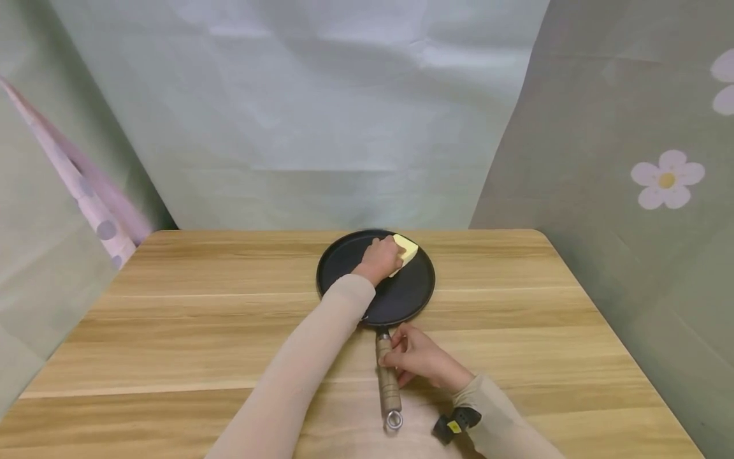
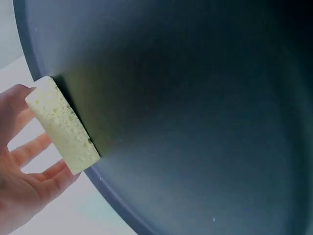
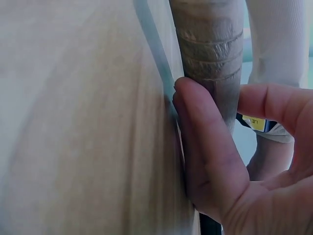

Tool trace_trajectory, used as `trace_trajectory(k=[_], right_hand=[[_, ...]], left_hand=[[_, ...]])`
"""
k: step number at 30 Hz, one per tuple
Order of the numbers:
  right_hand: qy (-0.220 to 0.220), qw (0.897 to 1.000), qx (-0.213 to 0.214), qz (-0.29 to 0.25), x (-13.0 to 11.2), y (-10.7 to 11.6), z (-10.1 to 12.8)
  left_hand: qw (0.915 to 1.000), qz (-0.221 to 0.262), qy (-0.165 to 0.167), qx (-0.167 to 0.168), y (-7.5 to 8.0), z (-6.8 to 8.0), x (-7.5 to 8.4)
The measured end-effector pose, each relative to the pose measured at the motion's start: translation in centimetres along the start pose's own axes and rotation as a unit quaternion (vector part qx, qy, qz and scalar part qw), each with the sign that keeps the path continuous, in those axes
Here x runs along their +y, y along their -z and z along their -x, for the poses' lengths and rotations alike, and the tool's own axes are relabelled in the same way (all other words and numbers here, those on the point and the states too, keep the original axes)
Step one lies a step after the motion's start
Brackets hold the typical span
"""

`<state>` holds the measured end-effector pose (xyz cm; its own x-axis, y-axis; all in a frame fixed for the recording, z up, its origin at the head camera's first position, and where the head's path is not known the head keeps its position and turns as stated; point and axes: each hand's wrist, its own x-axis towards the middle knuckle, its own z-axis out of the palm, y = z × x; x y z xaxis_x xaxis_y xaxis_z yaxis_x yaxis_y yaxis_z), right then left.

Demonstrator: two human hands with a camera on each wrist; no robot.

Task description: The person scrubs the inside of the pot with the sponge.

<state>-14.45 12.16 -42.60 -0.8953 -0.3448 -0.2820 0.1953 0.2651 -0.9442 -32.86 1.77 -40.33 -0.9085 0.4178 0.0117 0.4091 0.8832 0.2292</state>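
A round black flat pan (image 1: 395, 299) lies on the table with its wooden handle (image 1: 388, 382) pointing toward me. My left hand (image 1: 380, 258) grips a pale yellow sponge (image 1: 408, 247) against the far right part of the pan's surface. Seen from the left wrist, the porous side of the sponge (image 2: 63, 127) faces the camera, and fingers of the left hand (image 2: 29, 171) wrap its edge. My right hand (image 1: 421, 357) pinches the handle near the pan, thumb on one side and fingers on the other; the right wrist view shows the ringed handle (image 3: 210, 44) between them.
The wooden table (image 1: 201, 331) extends to both sides of the pan. Behind it hangs a pale curtain (image 1: 344, 115), and a flowered cloth (image 1: 602, 159) hangs on the right. A black strap device (image 1: 459, 424) sits on the right wrist.
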Motion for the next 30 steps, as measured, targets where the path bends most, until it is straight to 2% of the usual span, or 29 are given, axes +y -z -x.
trace_trajectory(k=[10,17,25,30], right_hand=[[-0.002,1.000,0.006,0.003,-0.1,-0.2,-0.1],[0.000,1.000,0.007,0.003,-0.2,-0.4,-0.1],[0.002,1.000,0.010,0.001,-0.2,-0.5,0.1],[0.002,1.000,0.010,0.001,-0.3,-0.5,0.2]], left_hand=[[0.9990,-0.014,0.041,-0.008,0.9,-0.3,-1.6],[0.9989,-0.021,0.034,-0.023,1.5,-0.4,-2.3],[0.9982,-0.028,0.042,-0.031,2.0,-0.3,-3.8],[0.9985,-0.033,0.039,-0.021,2.4,-0.1,-4.6]])
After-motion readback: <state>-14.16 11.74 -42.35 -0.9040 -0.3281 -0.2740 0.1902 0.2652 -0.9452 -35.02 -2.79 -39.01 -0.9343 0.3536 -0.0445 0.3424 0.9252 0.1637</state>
